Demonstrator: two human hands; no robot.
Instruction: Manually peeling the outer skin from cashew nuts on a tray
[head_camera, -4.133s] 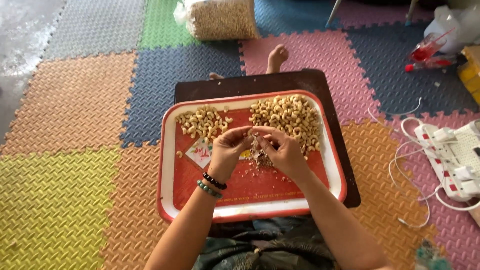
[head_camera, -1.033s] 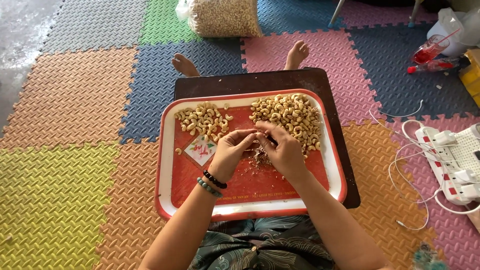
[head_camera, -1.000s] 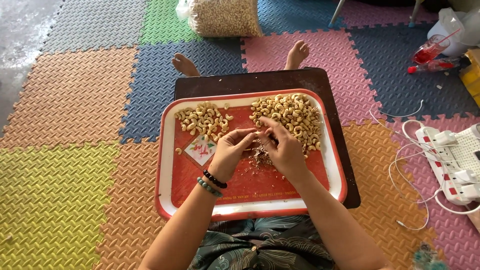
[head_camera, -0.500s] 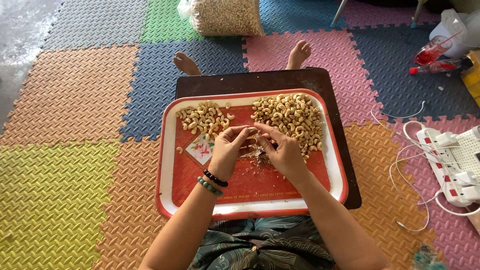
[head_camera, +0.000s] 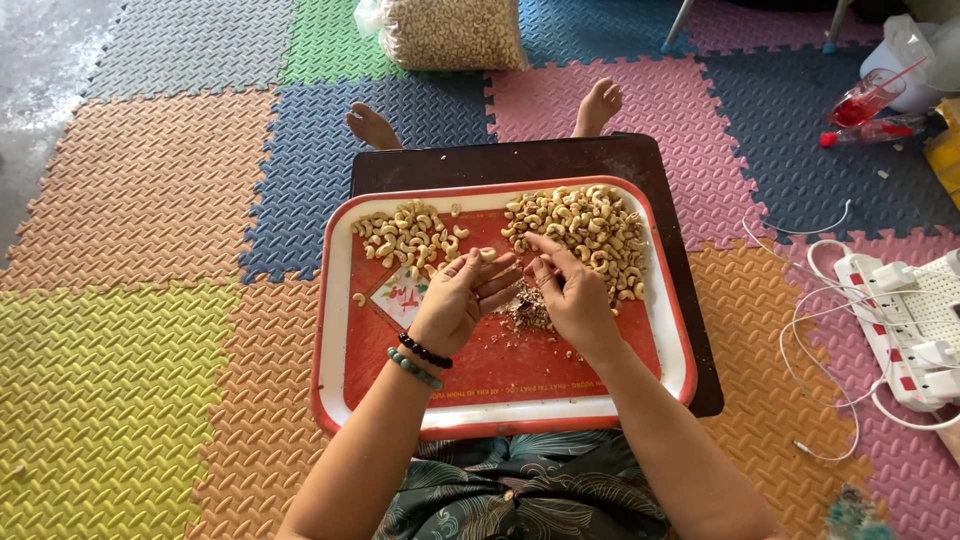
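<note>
A red tray with a white rim (head_camera: 330, 330) rests on a dark low table (head_camera: 500, 160) over my lap. Two heaps of pale cashew nuts lie on it: a smaller heap (head_camera: 405, 232) at the far left and a larger heap (head_camera: 585, 225) at the far right. My left hand (head_camera: 460, 300) holds a cashew nut (head_camera: 487, 254) at its fingertips. My right hand (head_camera: 572, 295) sits beside it, its fingers pinched and reaching toward the large heap. Brown skin scraps (head_camera: 522, 310) lie between the two hands.
Coloured foam floor mats (head_camera: 150, 200) surround the table. A clear bag of nuts (head_camera: 450, 30) stands at the far edge. My bare feet (head_camera: 372, 125) stick out past the table. A white power strip with cables (head_camera: 925, 320) lies to the right, and a red drink cup (head_camera: 865, 98) stands at the far right.
My hands have drawn slightly apart over the scraps. The left hand now shows a nut at its fingertips, and the right fingers point toward the large heap.
</note>
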